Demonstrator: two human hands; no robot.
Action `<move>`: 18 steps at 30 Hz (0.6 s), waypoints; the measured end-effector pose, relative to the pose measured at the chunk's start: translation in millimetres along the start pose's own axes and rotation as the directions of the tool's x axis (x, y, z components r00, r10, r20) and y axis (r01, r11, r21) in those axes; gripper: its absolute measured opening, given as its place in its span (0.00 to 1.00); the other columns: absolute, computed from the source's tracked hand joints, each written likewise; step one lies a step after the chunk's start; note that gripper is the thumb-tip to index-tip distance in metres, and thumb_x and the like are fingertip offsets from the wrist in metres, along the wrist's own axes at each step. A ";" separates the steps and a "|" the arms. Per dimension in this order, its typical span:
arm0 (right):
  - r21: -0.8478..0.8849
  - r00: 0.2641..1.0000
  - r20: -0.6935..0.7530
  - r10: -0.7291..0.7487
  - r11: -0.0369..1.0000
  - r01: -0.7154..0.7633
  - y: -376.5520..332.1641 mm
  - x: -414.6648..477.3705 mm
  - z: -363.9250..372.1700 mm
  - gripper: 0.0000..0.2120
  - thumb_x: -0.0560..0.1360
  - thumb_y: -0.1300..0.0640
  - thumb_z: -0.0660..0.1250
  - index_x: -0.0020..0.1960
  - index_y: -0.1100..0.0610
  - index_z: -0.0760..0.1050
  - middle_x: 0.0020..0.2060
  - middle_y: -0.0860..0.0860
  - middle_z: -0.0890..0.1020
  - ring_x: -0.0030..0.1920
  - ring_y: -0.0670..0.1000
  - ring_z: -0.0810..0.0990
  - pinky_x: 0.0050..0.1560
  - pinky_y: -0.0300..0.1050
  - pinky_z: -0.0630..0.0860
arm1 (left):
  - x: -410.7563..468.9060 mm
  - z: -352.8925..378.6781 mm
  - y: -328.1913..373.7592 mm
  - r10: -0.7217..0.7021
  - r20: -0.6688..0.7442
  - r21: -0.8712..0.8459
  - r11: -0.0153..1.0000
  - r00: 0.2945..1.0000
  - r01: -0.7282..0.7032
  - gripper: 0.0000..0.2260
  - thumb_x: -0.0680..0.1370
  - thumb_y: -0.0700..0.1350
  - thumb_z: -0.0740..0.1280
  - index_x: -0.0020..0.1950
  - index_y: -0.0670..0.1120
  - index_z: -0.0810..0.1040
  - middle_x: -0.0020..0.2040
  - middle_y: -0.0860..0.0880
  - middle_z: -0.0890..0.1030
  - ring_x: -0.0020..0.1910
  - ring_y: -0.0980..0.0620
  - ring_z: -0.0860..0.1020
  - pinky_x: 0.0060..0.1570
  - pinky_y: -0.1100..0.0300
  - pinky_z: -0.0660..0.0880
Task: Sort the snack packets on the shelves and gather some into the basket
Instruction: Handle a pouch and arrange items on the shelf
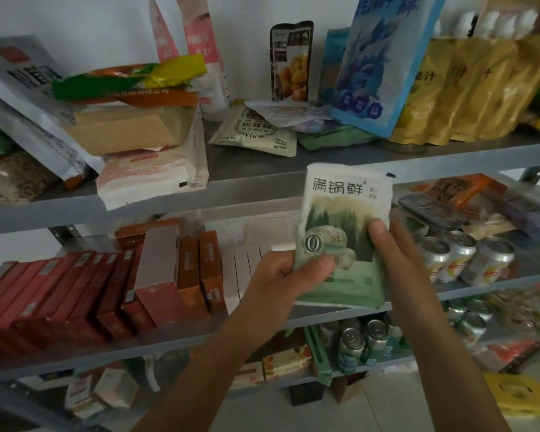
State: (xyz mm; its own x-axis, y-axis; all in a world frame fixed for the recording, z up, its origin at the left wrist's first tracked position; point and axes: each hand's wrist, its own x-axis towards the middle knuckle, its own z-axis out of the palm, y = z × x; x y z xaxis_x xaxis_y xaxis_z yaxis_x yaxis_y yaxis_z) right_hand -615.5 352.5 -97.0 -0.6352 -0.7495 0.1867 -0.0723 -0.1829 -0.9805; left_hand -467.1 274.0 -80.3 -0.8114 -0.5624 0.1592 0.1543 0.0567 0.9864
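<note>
Head view: left hand [278, 275] and right hand [393, 254] pinch the green packet [343, 207] upright, long axis near vertical, title uppermost.

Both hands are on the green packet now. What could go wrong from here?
The blue box stands tilted beside the yellow pouches on the top shelf; shelving the green packet near it could topple it. The white bag overhangs that shelf's edge under a stack; a nudge may pull it off. No basket is in view, so a drop would be blind.
</note>
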 end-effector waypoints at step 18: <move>-0.115 0.970 -0.140 -0.200 0.976 0.184 -11.2 -4.9 20.1 0.34 0.68 0.41 0.65 0.34 0.77 0.69 0.30 0.73 0.72 0.26 0.61 0.72 0.28 0.57 0.70 | 17.9 -10.2 -34.5 0.546 0.213 0.958 0.045 0.810 -0.283 0.13 0.72 0.53 0.62 0.47 0.45 0.77 0.39 0.50 0.74 0.32 0.55 0.70 0.25 0.65 0.66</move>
State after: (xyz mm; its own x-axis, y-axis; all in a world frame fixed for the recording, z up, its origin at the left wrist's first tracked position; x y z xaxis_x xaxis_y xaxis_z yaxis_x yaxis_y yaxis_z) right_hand -596.1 345.5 -85.7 -0.7092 -0.6013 0.3682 -0.2763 -0.2435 -0.9297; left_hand -481.2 253.6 -111.9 -0.6935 -0.2490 0.6761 -0.3039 0.9519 0.0387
